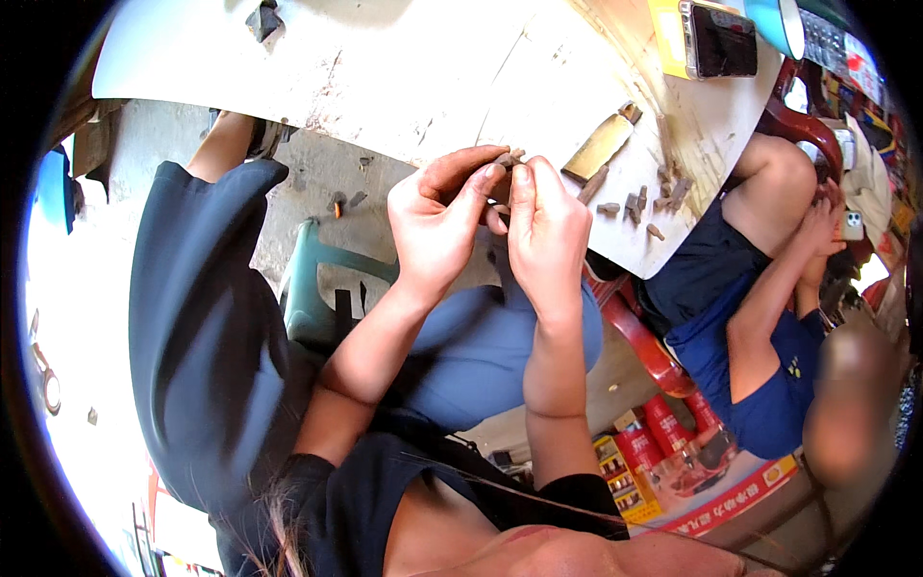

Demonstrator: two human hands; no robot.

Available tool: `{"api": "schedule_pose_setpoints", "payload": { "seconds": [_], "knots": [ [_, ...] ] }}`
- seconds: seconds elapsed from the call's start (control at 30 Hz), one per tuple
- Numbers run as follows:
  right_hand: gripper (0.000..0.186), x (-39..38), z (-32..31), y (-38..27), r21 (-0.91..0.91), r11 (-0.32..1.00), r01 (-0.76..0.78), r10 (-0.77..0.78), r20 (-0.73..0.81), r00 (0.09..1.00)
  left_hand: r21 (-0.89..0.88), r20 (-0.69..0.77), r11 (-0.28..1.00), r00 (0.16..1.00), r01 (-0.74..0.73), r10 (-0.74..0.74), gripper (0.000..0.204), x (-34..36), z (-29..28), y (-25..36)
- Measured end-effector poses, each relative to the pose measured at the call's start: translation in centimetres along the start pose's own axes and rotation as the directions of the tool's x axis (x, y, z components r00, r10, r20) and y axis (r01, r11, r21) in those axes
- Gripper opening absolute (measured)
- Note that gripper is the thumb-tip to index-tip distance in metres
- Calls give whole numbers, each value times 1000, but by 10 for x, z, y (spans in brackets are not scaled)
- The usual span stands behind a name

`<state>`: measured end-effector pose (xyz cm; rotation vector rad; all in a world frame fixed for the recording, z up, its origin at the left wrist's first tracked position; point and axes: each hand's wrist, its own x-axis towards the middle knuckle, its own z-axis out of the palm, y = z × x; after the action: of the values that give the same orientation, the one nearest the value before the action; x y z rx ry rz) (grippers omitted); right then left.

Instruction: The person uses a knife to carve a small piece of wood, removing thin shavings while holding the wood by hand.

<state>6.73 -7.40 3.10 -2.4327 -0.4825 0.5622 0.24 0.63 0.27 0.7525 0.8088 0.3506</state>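
Observation:
Both my hands are raised together at the near edge of the white table point(385, 87). My left hand point(437, 216) has its thumb and forefinger pinched on a small brown lump point(512, 157) that looks like clay, its fingertips stained brown. My right hand point(548, 226) is closed around the other side of the same lump, thumb and fingers pressed together. Fingers cover most of the lump, so its shape cannot be made out. Right of my hands lie a flat yellowish blade-like piece point(600, 147) with a dark end and several small brown pieces point(635, 205).
A phone point(723, 40) lies on something yellow at the table's far right, beside a blue bowl point(777, 27). A dark lump point(263, 20) sits far left. Another person point(769, 337) sits at the right, holding a phone point(852, 226). A green stool point(312, 279) stands below the table.

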Motion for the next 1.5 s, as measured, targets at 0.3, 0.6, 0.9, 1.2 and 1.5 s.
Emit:
{"api": "schedule_pose_setpoints", "payload": {
  "seconds": [0.3,0.6,0.9,1.2,1.5],
  "knots": [
    [22,0,-4,0,130,991,-39,38,12,999,-6,3,1000,1000,22,-22,18,0,-1,1],
    [25,0,-3,2,123,992,0,-14,110,994,-6,-3,1000,1000,-7,7,18,0,-2,-4],
    [27,-1,-5,-3,28,1000,7,-9,62,998,18,-18,999,999,-33,34,19,-1,-2,-10],
    [28,-4,-5,12,389,915,-107,94,53,994,-66,19,998,1000,-1,2,21,-1,-1,-3],
    [16,-6,-3,1,218,976,-7,19,-54,998,-70,11,997,1000,-27,28,22,-1,-4,-6]
  ]
}}
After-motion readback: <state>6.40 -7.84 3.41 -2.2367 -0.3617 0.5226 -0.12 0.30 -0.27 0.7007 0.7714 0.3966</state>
